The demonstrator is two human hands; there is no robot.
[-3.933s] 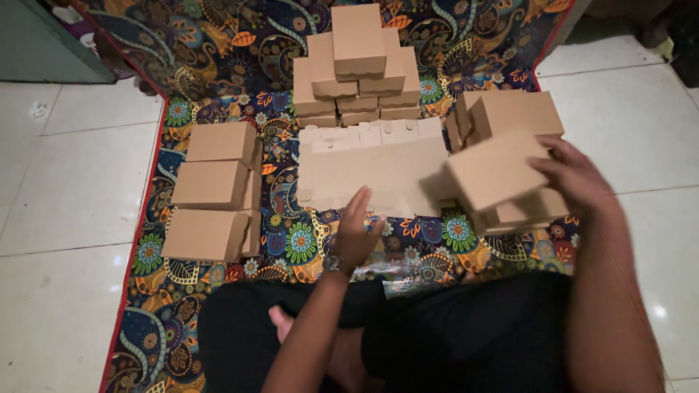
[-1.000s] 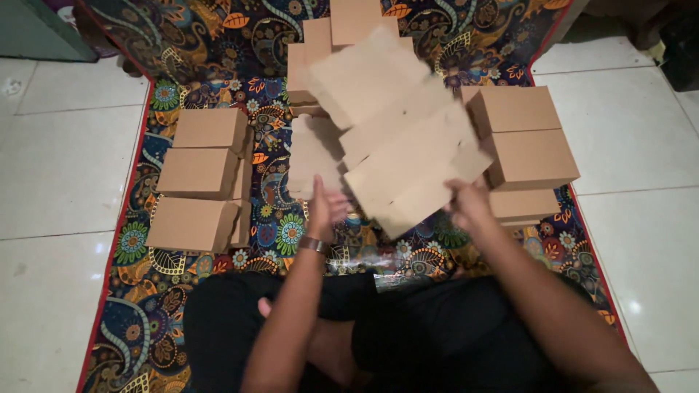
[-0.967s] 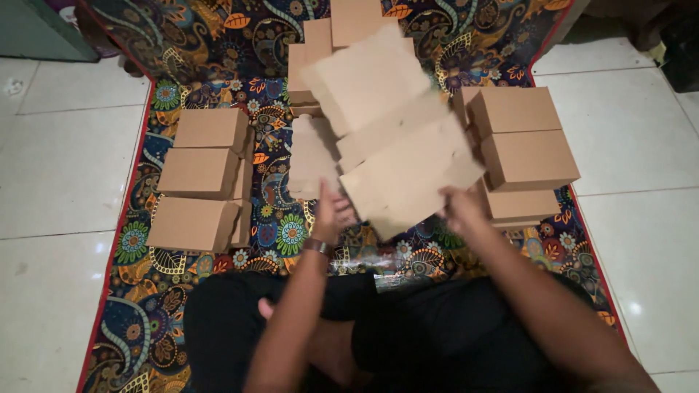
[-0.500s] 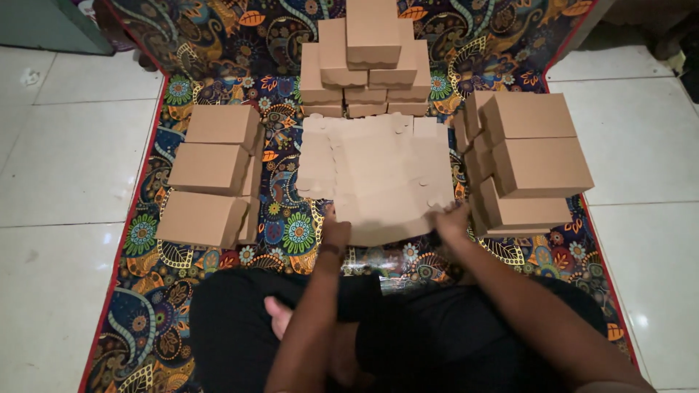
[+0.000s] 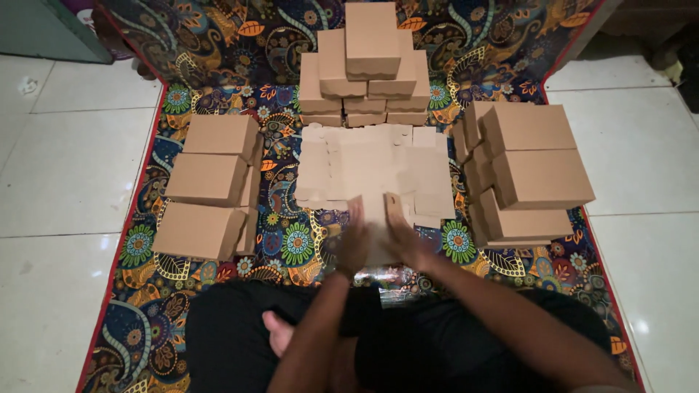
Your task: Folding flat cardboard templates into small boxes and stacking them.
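Observation:
A flat unfolded cardboard box blank (image 5: 375, 171) lies on the patterned mat in front of me, on top of a stack of similar blanks. My left hand (image 5: 353, 240) and my right hand (image 5: 400, 236) rest side by side on its near edge, fingers pointing forward and pressing a near flap between them. Both hands touch the cardboard; whether the fingers grip the flap I cannot tell.
Folded brown boxes stand around the blank: three on the left (image 5: 207, 182), a pile at the back (image 5: 371, 62), a stack on the right (image 5: 531, 171). The colourful mat (image 5: 291, 244) lies on white floor tiles (image 5: 65, 167). My crossed legs (image 5: 240, 335) are at the bottom.
The blank was held up in both hands a second ago; it now lies flat on the stack, and both hands have come together at its near edge.

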